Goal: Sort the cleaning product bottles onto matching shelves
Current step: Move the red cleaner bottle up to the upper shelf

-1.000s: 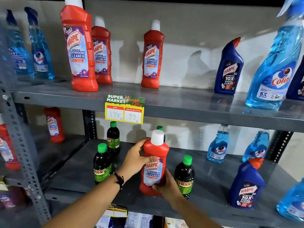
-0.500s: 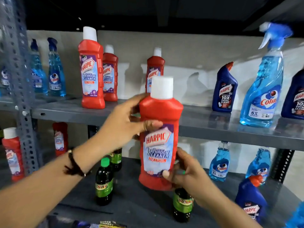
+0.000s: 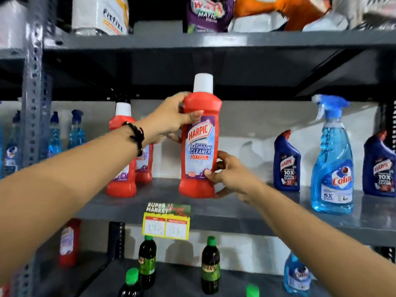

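Observation:
Both hands hold a red Harpic Bathroom Cleaner bottle (image 3: 200,144) with a white cap, upright over the middle grey shelf (image 3: 246,207). My left hand (image 3: 171,118) grips its shoulder from the left. My right hand (image 3: 228,173) holds its lower right side near the base. The base is at or just above the shelf surface; I cannot tell if it touches. Two more red Harpic bottles (image 3: 122,151) stand to its left on the same shelf, partly hidden by my left forearm.
Right on the same shelf stand a dark blue Harpic bottle (image 3: 286,162), a blue Colin spray bottle (image 3: 331,166) and another dark blue Harpic (image 3: 379,166). Blue sprays (image 3: 76,130) sit far left. Green-capped dark bottles (image 3: 211,265) occupy the shelf below. A price tag (image 3: 166,221) hangs in front.
Both hands lifted the red Harpic bottle from the lower shelf, among the green-capped bottles, up to the middle shelf beside the other red Harpic bottles. The view tilted upward.

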`<act>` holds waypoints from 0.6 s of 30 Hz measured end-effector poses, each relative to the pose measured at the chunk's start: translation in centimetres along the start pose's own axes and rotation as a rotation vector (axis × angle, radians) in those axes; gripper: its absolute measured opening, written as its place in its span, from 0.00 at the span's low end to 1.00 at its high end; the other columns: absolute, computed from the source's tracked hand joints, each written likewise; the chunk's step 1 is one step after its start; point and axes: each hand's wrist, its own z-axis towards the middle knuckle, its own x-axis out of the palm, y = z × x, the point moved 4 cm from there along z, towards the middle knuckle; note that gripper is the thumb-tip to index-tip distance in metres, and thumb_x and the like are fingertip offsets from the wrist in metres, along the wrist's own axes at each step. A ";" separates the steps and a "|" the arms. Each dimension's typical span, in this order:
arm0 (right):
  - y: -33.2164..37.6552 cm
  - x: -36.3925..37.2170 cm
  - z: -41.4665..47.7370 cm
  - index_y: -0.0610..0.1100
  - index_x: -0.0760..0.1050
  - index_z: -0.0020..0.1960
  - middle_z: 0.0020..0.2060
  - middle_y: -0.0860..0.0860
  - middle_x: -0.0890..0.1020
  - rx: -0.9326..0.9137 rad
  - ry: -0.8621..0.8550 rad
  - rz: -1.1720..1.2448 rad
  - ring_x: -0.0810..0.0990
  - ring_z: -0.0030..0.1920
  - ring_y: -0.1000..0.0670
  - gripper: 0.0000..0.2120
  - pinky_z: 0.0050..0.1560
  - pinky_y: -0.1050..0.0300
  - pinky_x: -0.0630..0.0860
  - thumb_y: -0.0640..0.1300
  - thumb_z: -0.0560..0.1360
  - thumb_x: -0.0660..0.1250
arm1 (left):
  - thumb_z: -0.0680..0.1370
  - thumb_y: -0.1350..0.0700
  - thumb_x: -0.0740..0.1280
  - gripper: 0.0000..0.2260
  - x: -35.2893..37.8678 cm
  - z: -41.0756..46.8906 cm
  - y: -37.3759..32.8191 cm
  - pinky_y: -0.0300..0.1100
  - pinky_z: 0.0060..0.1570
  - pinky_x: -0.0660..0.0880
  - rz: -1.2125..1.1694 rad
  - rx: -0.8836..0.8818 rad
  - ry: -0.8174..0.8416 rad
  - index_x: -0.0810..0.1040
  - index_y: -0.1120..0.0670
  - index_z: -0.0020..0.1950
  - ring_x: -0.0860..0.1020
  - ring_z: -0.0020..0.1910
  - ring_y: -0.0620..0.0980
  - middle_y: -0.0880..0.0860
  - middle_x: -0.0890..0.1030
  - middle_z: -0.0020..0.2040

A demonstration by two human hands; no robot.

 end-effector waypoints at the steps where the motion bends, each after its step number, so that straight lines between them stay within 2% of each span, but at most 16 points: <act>1: -0.2 0.1 0.8 0.48 0.68 0.58 0.40 0.52 0.77 0.013 -0.016 -0.001 0.78 0.41 0.48 0.17 0.44 0.35 0.78 0.35 0.73 0.65 | 0.73 0.52 0.68 0.16 0.0 0.5 0.6 0.47 0.28 0.79 0.002 -0.014 0.001 0.69 0.47 0.59 0.79 0.42 0.45 0.49 0.78 0.49; 5: -1.9 0.9 2.7 0.46 0.67 0.62 0.39 0.53 0.76 0.078 -0.053 0.013 0.77 0.38 0.51 0.19 0.47 0.35 0.78 0.34 0.74 0.64 | 0.74 0.53 0.67 0.20 0.3 1.6 2.7 0.48 0.32 0.77 0.005 -0.078 0.003 0.66 0.50 0.64 0.78 0.44 0.46 0.52 0.77 0.55; 9: -3.2 1.1 3.7 0.46 0.67 0.63 0.39 0.54 0.75 0.122 -0.058 -0.010 0.77 0.38 0.51 0.20 0.46 0.40 0.79 0.35 0.74 0.65 | 0.74 0.53 0.67 0.22 0.8 2.0 4.2 0.49 0.33 0.75 -0.001 -0.147 0.023 0.65 0.52 0.66 0.75 0.53 0.53 0.53 0.75 0.57; 14: -4.5 1.2 4.3 0.45 0.66 0.64 0.39 0.53 0.75 0.179 -0.045 -0.028 0.77 0.43 0.44 0.20 0.51 0.35 0.78 0.34 0.74 0.64 | 0.74 0.54 0.66 0.25 1.4 2.3 5.8 0.59 0.43 0.74 0.006 -0.200 0.014 0.62 0.52 0.69 0.72 0.56 0.54 0.54 0.72 0.58; 18: -5.0 1.4 4.5 0.45 0.66 0.64 0.46 0.49 0.76 0.194 -0.042 -0.024 0.77 0.48 0.42 0.19 0.51 0.33 0.77 0.35 0.75 0.64 | 0.74 0.53 0.66 0.25 1.2 2.4 6.5 0.61 0.45 0.76 0.019 -0.215 0.012 0.62 0.51 0.69 0.74 0.55 0.56 0.55 0.74 0.56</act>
